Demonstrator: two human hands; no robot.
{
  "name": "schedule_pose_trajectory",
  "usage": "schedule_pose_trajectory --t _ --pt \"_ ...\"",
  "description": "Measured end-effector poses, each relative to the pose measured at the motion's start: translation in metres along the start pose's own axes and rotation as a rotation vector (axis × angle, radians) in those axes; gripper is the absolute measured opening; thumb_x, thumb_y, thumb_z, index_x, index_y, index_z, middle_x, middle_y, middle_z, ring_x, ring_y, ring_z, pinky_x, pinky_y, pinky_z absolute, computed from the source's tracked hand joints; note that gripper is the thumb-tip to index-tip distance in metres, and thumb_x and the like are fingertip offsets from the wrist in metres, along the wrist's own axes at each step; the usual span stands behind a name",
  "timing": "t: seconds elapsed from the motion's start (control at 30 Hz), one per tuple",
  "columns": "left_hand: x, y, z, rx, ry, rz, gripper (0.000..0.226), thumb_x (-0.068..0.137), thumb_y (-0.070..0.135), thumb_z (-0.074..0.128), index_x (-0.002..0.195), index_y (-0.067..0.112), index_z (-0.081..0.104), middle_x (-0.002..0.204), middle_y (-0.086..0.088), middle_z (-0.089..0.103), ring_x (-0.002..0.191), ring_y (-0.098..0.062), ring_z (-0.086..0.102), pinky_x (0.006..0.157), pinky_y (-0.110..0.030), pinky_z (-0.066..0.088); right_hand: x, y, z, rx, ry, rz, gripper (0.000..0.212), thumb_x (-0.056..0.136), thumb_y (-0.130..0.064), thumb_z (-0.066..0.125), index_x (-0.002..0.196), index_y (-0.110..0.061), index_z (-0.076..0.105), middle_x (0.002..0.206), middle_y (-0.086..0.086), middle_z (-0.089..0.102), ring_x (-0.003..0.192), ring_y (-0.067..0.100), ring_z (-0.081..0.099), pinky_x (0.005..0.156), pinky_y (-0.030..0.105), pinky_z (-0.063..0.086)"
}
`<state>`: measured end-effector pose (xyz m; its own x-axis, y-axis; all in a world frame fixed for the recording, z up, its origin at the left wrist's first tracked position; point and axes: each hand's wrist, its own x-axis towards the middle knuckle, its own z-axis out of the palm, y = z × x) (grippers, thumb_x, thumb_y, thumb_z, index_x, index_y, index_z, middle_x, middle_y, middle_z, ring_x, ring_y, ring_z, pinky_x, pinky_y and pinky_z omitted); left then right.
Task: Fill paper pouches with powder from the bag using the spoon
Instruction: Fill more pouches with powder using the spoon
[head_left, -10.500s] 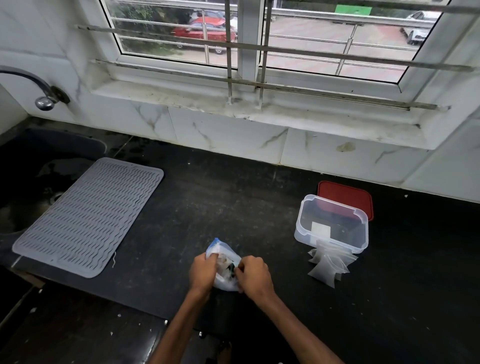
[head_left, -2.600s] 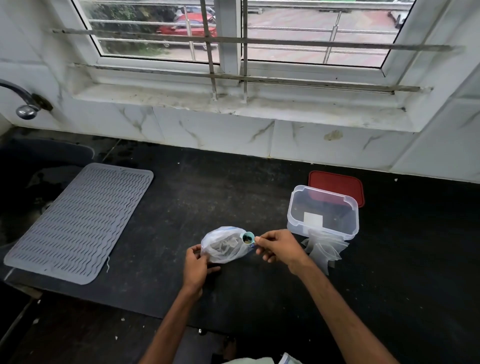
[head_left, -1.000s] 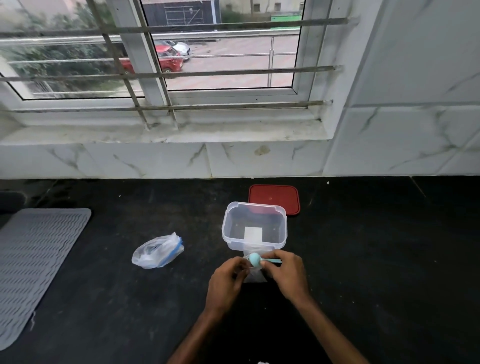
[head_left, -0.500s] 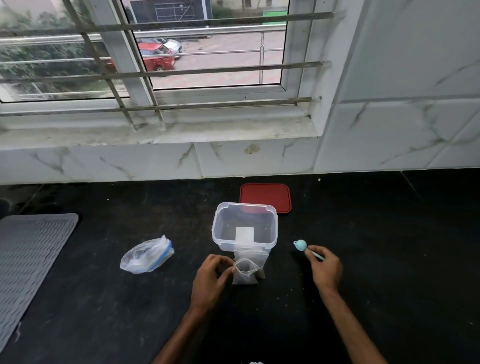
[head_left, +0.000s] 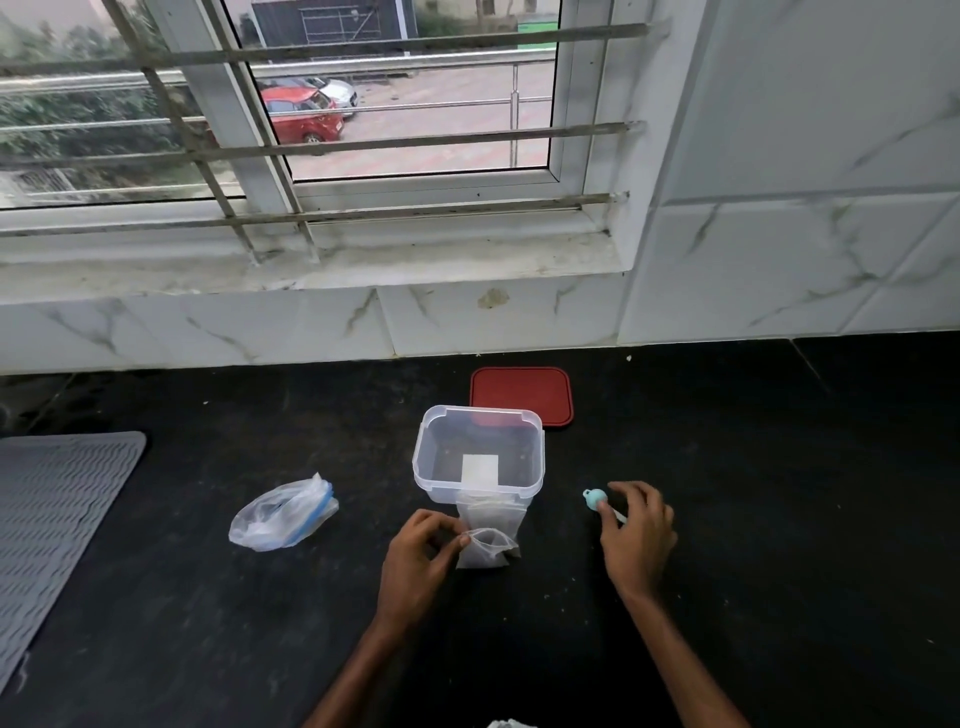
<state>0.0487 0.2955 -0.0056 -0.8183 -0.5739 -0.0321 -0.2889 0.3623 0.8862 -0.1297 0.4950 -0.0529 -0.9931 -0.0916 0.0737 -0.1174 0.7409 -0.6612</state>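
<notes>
On the black counter a small translucent pouch (head_left: 488, 552) stands open with dark powder in its bottom. My left hand (head_left: 421, 558) pinches its top left edge. Behind it, more empty pouches (head_left: 491, 512) lean against a clear container (head_left: 478, 486). To the right, my right hand (head_left: 640, 535) holds the handle of a light blue spoon (head_left: 595, 499) low over the counter, with its fingers loose and the spoon's bowl pointing left. The clear plastic powder bag (head_left: 283, 515) with a blue strip lies slumped to the left, and neither hand touches it.
A red lid (head_left: 521, 396) lies flat behind the clear container. A grey ribbed mat (head_left: 57, 519) covers the counter's left end. The marble wall and window sill run along the back. Something white (head_left: 509, 723) shows at the bottom edge.
The spoon left the powder bag, tipped over the pouch, then moved right in my right hand. The bag now lies alone at the left. My left hand stays on the pouch's edge.
</notes>
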Motion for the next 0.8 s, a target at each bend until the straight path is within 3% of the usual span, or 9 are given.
schedule_pose_trajectory --t 0.1,0.17,0.23,0.3,0.4,0.57,0.7,0.8 --pt "0.000 0.002 -0.003 -0.016 0.026 -0.003 0.007 0.087 0.015 0.071 0.088 0.022 0.070 0.095 0.009 0.065 0.089 -0.009 0.064 0.075 -0.032 0.059 -0.019 -0.032 -0.007 0.293 -0.004 -0.278 0.015 0.086 -0.012 0.073 0.099 -0.019 0.072 0.101 -0.010 0.064 0.101 0.011 0.057 0.088 0.030 0.047" --pt "0.000 0.005 -0.006 -0.020 0.047 0.006 0.007 0.088 0.014 0.069 0.088 0.021 0.069 0.095 0.008 0.066 0.089 -0.009 0.064 0.075 -0.030 0.058 -0.037 -0.058 -0.013 0.387 -0.115 -0.424 0.011 0.088 -0.014 0.071 0.097 -0.020 0.072 0.099 -0.015 0.064 0.100 0.004 0.057 0.089 0.022 0.046" --pt "0.001 0.009 -0.009 -0.025 0.076 0.012 0.009 0.090 0.014 0.067 0.087 0.022 0.067 0.094 0.009 0.065 0.089 -0.007 0.064 0.075 -0.027 0.057 -0.050 -0.079 -0.018 0.375 -0.284 -0.480 0.019 0.088 -0.031 0.069 0.105 -0.024 0.071 0.109 -0.019 0.060 0.109 0.000 0.053 0.094 0.014 0.042" --pt "0.001 0.014 -0.013 -0.010 0.095 0.024 0.009 0.091 0.013 0.065 0.088 0.022 0.066 0.094 0.010 0.065 0.090 -0.004 0.064 0.075 -0.024 0.057 -0.059 -0.095 -0.017 0.272 -0.416 -0.550 0.040 0.084 -0.054 0.063 0.115 -0.029 0.066 0.118 -0.023 0.054 0.115 -0.005 0.048 0.098 0.010 0.036" --pt "0.000 0.017 -0.017 0.061 0.102 0.042 0.010 0.093 0.014 0.064 0.090 0.024 0.063 0.094 0.013 0.063 0.088 0.001 0.063 0.074 -0.018 0.056 -0.067 -0.109 -0.008 0.111 -0.405 -0.683 0.052 0.081 -0.061 0.065 0.120 -0.027 0.066 0.121 -0.015 0.063 0.114 -0.001 0.051 0.101 0.014 0.032" --pt "-0.004 0.015 -0.026 0.126 0.111 0.081 0.007 0.094 0.018 0.063 0.090 0.024 0.062 0.091 0.016 0.061 0.088 -0.001 0.062 0.072 -0.015 0.053 -0.069 -0.122 -0.001 0.124 -0.302 -0.679 0.015 0.082 -0.026 0.079 0.095 -0.022 0.074 0.096 -0.009 0.071 0.091 0.006 0.062 0.086 0.032 0.054" --pt "-0.005 0.011 -0.035 0.147 0.121 0.096 0.011 0.094 0.019 0.063 0.091 0.028 0.058 0.088 0.015 0.064 0.084 -0.001 0.062 0.068 -0.013 0.049 -0.069 -0.134 0.000 0.190 -0.375 -0.545 0.011 0.079 -0.024 0.081 0.087 -0.021 0.075 0.092 -0.012 0.069 0.088 0.006 0.062 0.085 0.026 0.053" --pt "-0.004 0.008 -0.042 0.117 0.116 0.092 0.016 0.094 0.017 0.063 0.089 0.030 0.057 0.086 0.015 0.065 0.083 -0.002 0.063 0.067 -0.019 0.052 -0.069 -0.142 -0.004 0.266 -0.479 -0.421 0.010 0.077 -0.018 0.082 0.084 -0.021 0.075 0.090 -0.013 0.067 0.086 0.003 0.063 0.082 0.021 0.054"
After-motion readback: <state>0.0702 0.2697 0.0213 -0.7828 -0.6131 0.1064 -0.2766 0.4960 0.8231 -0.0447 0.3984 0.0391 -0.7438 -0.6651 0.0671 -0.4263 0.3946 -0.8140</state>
